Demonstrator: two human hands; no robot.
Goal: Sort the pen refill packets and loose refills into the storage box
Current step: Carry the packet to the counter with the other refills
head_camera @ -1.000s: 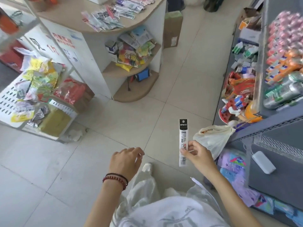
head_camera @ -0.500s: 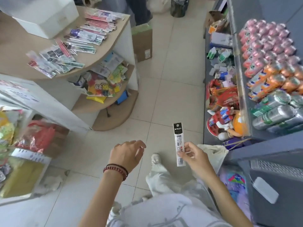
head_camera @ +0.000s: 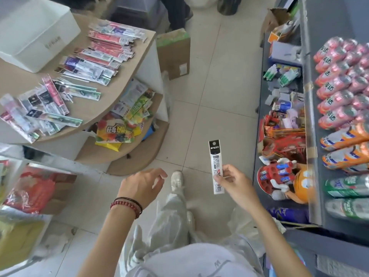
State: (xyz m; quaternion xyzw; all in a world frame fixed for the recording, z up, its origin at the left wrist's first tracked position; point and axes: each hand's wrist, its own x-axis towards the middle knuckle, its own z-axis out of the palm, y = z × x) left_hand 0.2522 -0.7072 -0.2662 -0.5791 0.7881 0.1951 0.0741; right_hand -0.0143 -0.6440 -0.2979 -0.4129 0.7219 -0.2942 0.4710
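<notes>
On my feed, the grey shelving (head_camera: 311,116) stocked with bottled drinks fills the right side. The curved wooden counter (head_camera: 127,90) sits at upper left, across the tiled aisle. At the counter's far left I see the white storage box (head_camera: 36,37), open at the top. Rows of refill packets (head_camera: 99,56) lie flat beside it and down toward the counter's front edge. Below centre, the left hand (head_camera: 139,186) hangs over the floor, fingers loosely curled and holding nothing, with a bead bracelet (head_camera: 127,204) on its wrist. The right hand (head_camera: 235,180) pinches one black-and-white packet (head_camera: 215,156) by its lower half. That packet is upright and well apart from the box.
</notes>
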